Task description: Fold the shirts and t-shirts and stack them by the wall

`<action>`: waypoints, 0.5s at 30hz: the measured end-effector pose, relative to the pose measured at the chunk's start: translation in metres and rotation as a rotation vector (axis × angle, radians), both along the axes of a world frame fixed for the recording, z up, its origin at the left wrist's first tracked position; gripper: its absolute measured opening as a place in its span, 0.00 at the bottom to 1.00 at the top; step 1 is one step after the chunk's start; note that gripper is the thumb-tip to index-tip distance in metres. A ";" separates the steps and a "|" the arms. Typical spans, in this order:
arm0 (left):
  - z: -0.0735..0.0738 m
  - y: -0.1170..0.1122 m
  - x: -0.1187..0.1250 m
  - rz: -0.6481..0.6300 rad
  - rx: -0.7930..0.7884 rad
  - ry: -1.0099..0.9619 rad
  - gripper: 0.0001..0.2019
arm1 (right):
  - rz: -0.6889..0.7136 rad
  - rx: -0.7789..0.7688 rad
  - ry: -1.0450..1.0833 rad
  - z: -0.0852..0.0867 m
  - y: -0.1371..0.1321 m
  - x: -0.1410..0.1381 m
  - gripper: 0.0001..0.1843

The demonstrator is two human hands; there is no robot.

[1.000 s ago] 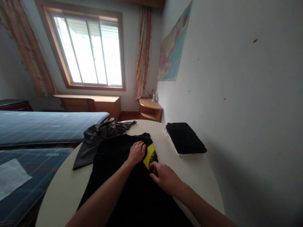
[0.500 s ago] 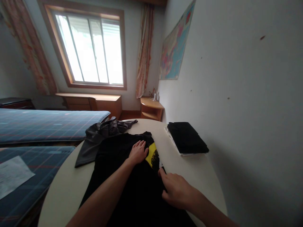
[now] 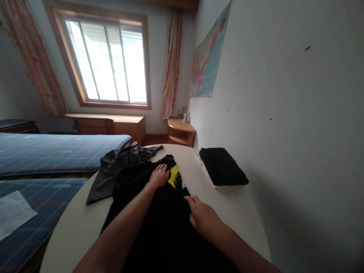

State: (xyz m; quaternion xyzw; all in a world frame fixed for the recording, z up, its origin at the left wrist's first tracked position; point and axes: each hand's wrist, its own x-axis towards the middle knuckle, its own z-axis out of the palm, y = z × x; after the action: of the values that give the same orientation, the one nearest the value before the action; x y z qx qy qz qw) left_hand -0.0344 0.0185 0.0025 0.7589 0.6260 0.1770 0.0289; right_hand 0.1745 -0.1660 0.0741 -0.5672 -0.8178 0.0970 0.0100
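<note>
A black T-shirt (image 3: 159,223) with a yellow and white print lies spread over the round table, its collar pointing to the far side. My left hand (image 3: 159,176) rests flat on it just left of the yellow patch, fingers stretched toward the collar. With thumb and fingers closed, my right hand (image 3: 203,218) grips the shirt's right edge below the print. Part of the fabric is hidden under my forearms. A crumpled dark grey garment (image 3: 109,170) lies at the table's far left, partly against the black shirt.
The pale round table (image 3: 68,223) carries a folded stack of black cloth (image 3: 222,167) over white cloth on its right. Beds with plaid mattresses (image 3: 57,151) stand to the left, a paper sheet (image 3: 15,214) on the nearer one. A wall (image 3: 298,159) runs along the right.
The shirt's collar and print have shifted a little left and away from me, with both hands moving along. The right hand keeps its hold on the edge. The view has turned slightly.
</note>
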 end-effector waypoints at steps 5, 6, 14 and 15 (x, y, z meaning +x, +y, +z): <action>-0.001 0.025 -0.008 0.060 -0.022 0.004 0.25 | 0.016 0.074 -0.022 -0.007 0.025 0.002 0.34; -0.001 0.030 -0.009 0.071 -0.026 0.004 0.25 | 0.019 0.089 -0.025 -0.008 0.029 0.002 0.34; 0.006 0.033 -0.005 0.093 0.033 -0.026 0.21 | 0.058 0.147 0.016 -0.010 0.041 0.003 0.29; 0.008 0.029 -0.004 0.086 0.047 -0.036 0.21 | 0.056 0.152 0.022 -0.010 0.040 0.004 0.29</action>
State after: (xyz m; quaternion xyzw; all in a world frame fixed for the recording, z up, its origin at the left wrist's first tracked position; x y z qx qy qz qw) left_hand -0.0385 0.0478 0.0105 0.7285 0.6531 0.2063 0.0146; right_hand 0.1780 -0.1256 0.0638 -0.5405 -0.8382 0.0412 0.0591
